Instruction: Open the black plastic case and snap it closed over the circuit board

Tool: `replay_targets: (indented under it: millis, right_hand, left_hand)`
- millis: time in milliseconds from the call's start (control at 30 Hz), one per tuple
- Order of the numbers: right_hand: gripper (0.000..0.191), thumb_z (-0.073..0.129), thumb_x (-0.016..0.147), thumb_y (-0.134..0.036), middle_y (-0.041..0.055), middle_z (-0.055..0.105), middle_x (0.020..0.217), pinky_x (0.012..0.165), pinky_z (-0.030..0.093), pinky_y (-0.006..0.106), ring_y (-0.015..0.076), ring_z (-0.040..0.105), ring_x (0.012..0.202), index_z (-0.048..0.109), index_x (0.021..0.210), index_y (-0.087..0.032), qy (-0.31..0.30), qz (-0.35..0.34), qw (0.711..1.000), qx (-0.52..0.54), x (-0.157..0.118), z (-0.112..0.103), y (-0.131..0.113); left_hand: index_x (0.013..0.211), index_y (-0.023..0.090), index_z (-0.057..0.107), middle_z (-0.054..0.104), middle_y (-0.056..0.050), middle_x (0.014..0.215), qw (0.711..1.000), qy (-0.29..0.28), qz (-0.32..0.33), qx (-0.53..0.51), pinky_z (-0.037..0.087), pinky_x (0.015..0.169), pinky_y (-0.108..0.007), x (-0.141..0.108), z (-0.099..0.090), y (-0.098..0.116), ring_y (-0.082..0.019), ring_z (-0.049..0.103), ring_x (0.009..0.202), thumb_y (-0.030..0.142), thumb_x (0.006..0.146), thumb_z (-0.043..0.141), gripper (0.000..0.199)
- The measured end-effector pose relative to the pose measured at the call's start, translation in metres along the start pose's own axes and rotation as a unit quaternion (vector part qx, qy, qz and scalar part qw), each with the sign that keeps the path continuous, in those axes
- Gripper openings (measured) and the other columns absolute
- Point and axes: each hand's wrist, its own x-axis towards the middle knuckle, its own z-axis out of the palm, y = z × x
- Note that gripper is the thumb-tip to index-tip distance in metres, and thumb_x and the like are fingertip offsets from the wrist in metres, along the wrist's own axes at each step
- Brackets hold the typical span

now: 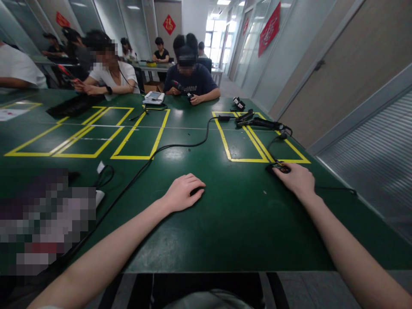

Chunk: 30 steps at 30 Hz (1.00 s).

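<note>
At two o'clock on the worktop, right hand touches a black device, grip hard to tell; near twelve, left hand rests, grip slightly spread!

Two hands, one black device, one white device and at least five yellow frames share one green table, as three people line its far side and four red signs hang beyond

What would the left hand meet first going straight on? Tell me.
For the left hand, probably flat yellow tape, then perhaps the black device at the right hand; depth is unclear.
</note>
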Motion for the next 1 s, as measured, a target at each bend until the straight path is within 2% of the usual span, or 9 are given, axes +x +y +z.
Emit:
replay_targets:
  millis: [67, 167, 267, 333, 400, 467, 600, 733, 1000]
  right_hand:
    - [0.036, 0.067, 0.087, -0.044, 0.0159, 0.076, 0.108, 0.070, 0.054, 0.039, 0.0341, 0.073, 0.091, 0.078, 0.108, -0.017, -0.008, -0.072, 0.997, 0.000, -0.018, 0.005, -0.033]
    - [0.028, 0.068, 0.089, -0.041, 0.0091, 0.078, 0.102, 0.067, 0.056, 0.034, 0.0273, 0.075, 0.084, 0.077, 0.107, -0.022, -0.022, -0.265, 0.962, 0.069, -0.060, 0.010, -0.085]
    - [0.029, 0.070, 0.090, -0.034, 0.0067, 0.077, 0.101, 0.068, 0.056, 0.029, 0.0218, 0.075, 0.084, 0.073, 0.115, -0.020, -0.104, -0.452, 0.874, 0.142, -0.104, 0.011, -0.130]
    - [0.032, 0.072, 0.089, -0.034, 0.0050, 0.077, 0.100, 0.064, 0.053, 0.026, 0.0187, 0.075, 0.080, 0.071, 0.118, -0.021, -0.159, -0.537, 0.812, 0.164, -0.126, 0.011, -0.149]
    - [0.029, 0.071, 0.088, -0.032, 0.0051, 0.078, 0.103, 0.063, 0.052, 0.025, 0.0180, 0.075, 0.082, 0.071, 0.115, -0.021, -0.173, -0.566, 0.784, 0.186, -0.137, 0.013, -0.160]
    - [0.027, 0.070, 0.088, -0.033, 0.0062, 0.079, 0.103, 0.064, 0.052, 0.025, 0.0186, 0.075, 0.082, 0.071, 0.111, -0.021, -0.153, -0.567, 0.782, 0.209, -0.138, 0.017, -0.161]
    - [0.025, 0.064, 0.094, -0.039, 0.0066, 0.077, 0.090, 0.058, 0.050, 0.026, 0.0183, 0.072, 0.072, 0.070, 0.107, -0.019, -0.085, -0.552, 0.796, 0.234, -0.129, 0.021, -0.153]
    - [0.027, 0.055, 0.102, -0.041, 0.0054, 0.073, 0.081, 0.056, 0.047, 0.026, 0.0159, 0.068, 0.064, 0.069, 0.103, -0.018, -0.039, -0.562, 0.786, 0.253, -0.126, 0.013, -0.150]
    - [0.033, 0.048, 0.107, -0.042, 0.0062, 0.073, 0.083, 0.054, 0.044, 0.026, 0.0141, 0.064, 0.063, 0.070, 0.099, -0.018, -0.037, -0.594, 0.755, 0.277, -0.125, 0.006, -0.151]
  left_hand:
    - [0.112, 0.021, 0.072, 0.078, -0.007, 0.108, 1.000, 0.002, 0.000, -0.004, 0.058, 0.089, -0.039, 0.001, -0.001, 0.001, -0.022, 0.071, 0.099, 0.027, 0.101, 0.055, 0.021]
    - [0.113, 0.020, 0.069, 0.076, -0.008, 0.110, 1.000, 0.022, 0.007, -0.020, 0.057, 0.090, -0.039, 0.002, -0.005, 0.006, -0.023, 0.070, 0.101, 0.034, 0.101, 0.057, 0.022]
    - [0.102, 0.019, 0.066, 0.074, -0.010, 0.102, 0.998, 0.036, 0.027, -0.038, 0.055, 0.085, -0.039, 0.001, -0.007, 0.011, -0.024, 0.067, 0.095, 0.049, 0.096, 0.062, 0.031]
    - [0.089, 0.020, 0.063, 0.070, -0.008, 0.087, 0.998, 0.021, 0.041, -0.045, 0.052, 0.077, -0.037, -0.002, -0.006, 0.015, -0.023, 0.065, 0.084, 0.058, 0.093, 0.063, 0.038]
    - [0.078, 0.022, 0.058, 0.064, -0.004, 0.073, 0.997, -0.007, 0.052, -0.048, 0.049, 0.070, -0.035, -0.004, -0.004, 0.017, -0.021, 0.062, 0.074, 0.062, 0.092, 0.061, 0.042]
    - [0.076, 0.022, 0.056, 0.063, -0.003, 0.070, 0.997, -0.026, 0.054, -0.043, 0.046, 0.068, -0.034, -0.006, -0.003, 0.017, -0.020, 0.061, 0.071, 0.063, 0.092, 0.061, 0.044]
    - [0.094, 0.020, 0.063, 0.067, -0.004, 0.079, 0.995, -0.052, 0.080, -0.015, 0.046, 0.070, -0.035, -0.004, -0.006, 0.018, -0.021, 0.064, 0.076, 0.074, 0.085, 0.065, 0.054]
    - [0.106, 0.017, 0.062, 0.070, -0.005, 0.086, 0.993, -0.060, 0.098, 0.008, 0.046, 0.072, -0.037, 0.000, -0.008, 0.021, -0.023, 0.065, 0.081, 0.075, 0.082, 0.069, 0.064]
    - [0.078, 0.020, 0.061, 0.065, -0.006, 0.088, 0.988, -0.085, 0.111, 0.057, 0.043, 0.067, -0.035, -0.003, -0.008, 0.023, -0.021, 0.061, 0.079, 0.060, 0.085, 0.075, 0.044]
